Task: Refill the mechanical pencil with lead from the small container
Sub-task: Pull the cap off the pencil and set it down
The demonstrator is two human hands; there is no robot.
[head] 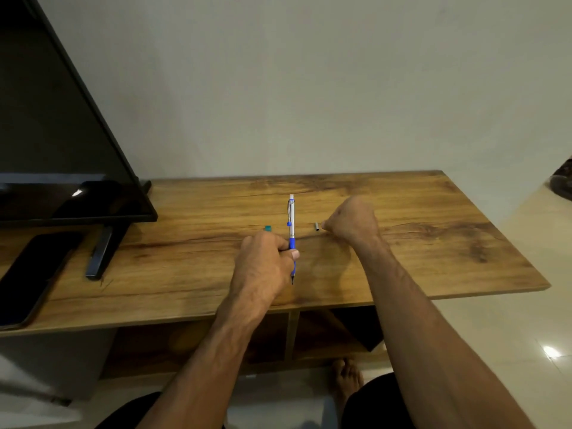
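Head view, refill in progress. The left hand (263, 264) holds the mechanical pencil (291, 224) over the tabletop (433, 243), its grip pinched round the blue sleeve near the writing tip, thumb across the front. The pencil's long axis runs straight away from the person: dark tip nearest, white end farthest and bare. How steeply it is tilted cannot be told from this angle. A small silver cap (317, 226) lies on the tabletop to the right of the barrel, just beside the curled fingers of the right hand (353, 222); whether that grip pinches the cap or merely sits next to it cannot be told. A small teal piece (268, 227), probably the lead container, shows just behind the left knuckles, left of the barrel and mostly hidden. Judged from this layout, the far white end is the end to be opened; it points away from the holding grip, and the right hand is the nearer free hand to it, while the container lies across the barrel from that hand
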